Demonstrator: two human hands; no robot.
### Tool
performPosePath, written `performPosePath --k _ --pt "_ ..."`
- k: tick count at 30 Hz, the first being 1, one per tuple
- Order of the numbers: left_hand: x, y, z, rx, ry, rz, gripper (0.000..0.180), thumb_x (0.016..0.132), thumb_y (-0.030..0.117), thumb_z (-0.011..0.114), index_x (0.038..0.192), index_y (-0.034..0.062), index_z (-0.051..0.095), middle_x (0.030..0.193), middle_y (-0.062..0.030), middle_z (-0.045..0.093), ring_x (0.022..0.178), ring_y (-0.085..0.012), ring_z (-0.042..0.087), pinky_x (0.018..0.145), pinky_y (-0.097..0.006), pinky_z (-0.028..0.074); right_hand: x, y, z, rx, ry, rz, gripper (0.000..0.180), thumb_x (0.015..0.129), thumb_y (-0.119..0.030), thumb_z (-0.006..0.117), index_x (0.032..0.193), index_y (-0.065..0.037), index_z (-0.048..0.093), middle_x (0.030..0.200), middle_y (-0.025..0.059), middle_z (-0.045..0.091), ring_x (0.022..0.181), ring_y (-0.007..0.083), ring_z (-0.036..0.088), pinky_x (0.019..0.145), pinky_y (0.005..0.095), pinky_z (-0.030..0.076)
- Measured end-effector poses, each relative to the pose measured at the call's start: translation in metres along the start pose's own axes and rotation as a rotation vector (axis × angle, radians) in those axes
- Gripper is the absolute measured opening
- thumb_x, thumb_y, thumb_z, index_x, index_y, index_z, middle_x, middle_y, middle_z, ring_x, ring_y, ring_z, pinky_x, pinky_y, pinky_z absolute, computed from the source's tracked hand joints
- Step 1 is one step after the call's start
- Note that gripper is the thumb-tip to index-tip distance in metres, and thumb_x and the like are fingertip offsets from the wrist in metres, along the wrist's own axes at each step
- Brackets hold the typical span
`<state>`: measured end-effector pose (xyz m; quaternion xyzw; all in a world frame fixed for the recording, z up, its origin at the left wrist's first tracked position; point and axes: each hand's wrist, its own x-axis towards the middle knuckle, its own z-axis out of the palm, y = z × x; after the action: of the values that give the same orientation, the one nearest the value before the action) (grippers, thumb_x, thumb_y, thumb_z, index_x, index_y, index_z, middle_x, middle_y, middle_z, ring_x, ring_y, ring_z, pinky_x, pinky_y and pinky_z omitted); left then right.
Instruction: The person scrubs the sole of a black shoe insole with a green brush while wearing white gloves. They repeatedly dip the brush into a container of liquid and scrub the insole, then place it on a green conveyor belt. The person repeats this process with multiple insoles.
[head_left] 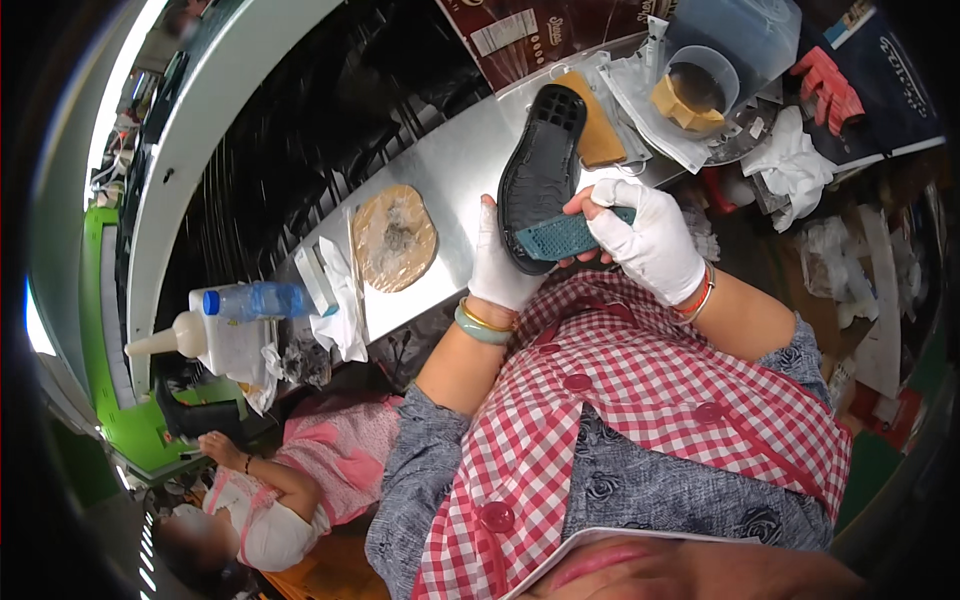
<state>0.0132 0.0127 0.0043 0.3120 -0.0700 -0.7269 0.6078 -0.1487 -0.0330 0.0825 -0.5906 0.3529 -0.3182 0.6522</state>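
Note:
A black shoe sole lies tilted over the near edge of the metal bench, its inner side facing up. My left hand, in a white glove with bare fingertips, grips the sole by its lower end. Pinched between the thumb and fingers of my right hand, also gloved, is a teal textured strip-shaped piece. That piece lies over the lower end of the sole; whether it touches the sole, I cannot tell. Some fingers of both hands are hidden beneath the sole and the piece.
A plastic-wrapped brown disc lies on the metal bench. A tan slab, a clear cup, white cloth and red glove are beyond. A water bottle and squeeze bottle stand left, near another person.

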Motion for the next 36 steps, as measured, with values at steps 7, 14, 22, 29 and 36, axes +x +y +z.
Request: performPosePath --k 7,14,22,29,36 --pt "-0.004 0.019 -0.03 0.105 -0.058 -0.147 0.077 0.087 0.066 0.026 0.118 0.0004 0.049 0.095 -0.0187 0.063 0.068 -0.0298 0.065 0.048 -0.029 0.053 0.014 0.005 0.003 0.006 -0.264 -0.012 0.021 0.092 -0.017 0.054 0.096 0.001 0.063 0.088 0.0039 0.058 0.071 0.0062 0.055 0.057 0.0184 0.05" --pt "-0.009 0.044 -0.023 0.184 -0.034 -0.256 0.069 0.089 0.061 0.03 0.114 -0.0002 0.049 0.077 -0.0224 0.061 0.049 -0.025 0.06 0.034 -0.024 0.045 0.041 -0.005 0.011 -0.103 -0.471 0.08 0.03 0.092 -0.03 0.053 0.101 -0.003 0.062 0.082 0.0021 0.062 0.058 0.0063 0.058 0.046 0.0166 0.039" --pt "0.009 0.075 -0.038 0.214 -0.134 -0.41 0.052 0.096 0.041 0.025 0.115 -0.0017 0.047 0.075 -0.0226 0.059 0.044 -0.0274 0.057 0.03 -0.029 0.044 0.067 -0.006 0.026 -0.14 -0.485 0.195 0.031 0.091 -0.031 0.053 0.101 -0.004 0.064 0.084 0.0037 0.064 0.058 0.0069 0.059 0.047 0.0176 0.041" --pt "0.012 0.102 -0.03 0.091 0.14 -0.569 0.047 0.096 0.039 0.035 0.117 -0.001 0.047 0.092 -0.0222 0.06 0.061 -0.028 0.063 0.043 -0.033 0.052 0.076 -0.011 0.027 -0.169 -0.468 0.166 0.029 0.089 -0.028 0.056 0.101 -0.003 0.064 0.082 0.0041 0.064 0.056 0.0078 0.056 0.053 0.0196 0.043" --pt "0.016 0.117 -0.043 0.324 0.11 -0.594 0.042 0.093 0.037 0.045 0.104 -0.0014 0.057 0.086 -0.0141 0.065 0.064 -0.0207 0.064 0.048 -0.029 0.052 0.083 -0.01 0.014 -0.224 -0.492 0.198 0.03 0.089 -0.033 0.055 0.098 -0.007 0.066 0.084 0.0016 0.063 0.059 0.006 0.059 0.048 0.0172 0.04"
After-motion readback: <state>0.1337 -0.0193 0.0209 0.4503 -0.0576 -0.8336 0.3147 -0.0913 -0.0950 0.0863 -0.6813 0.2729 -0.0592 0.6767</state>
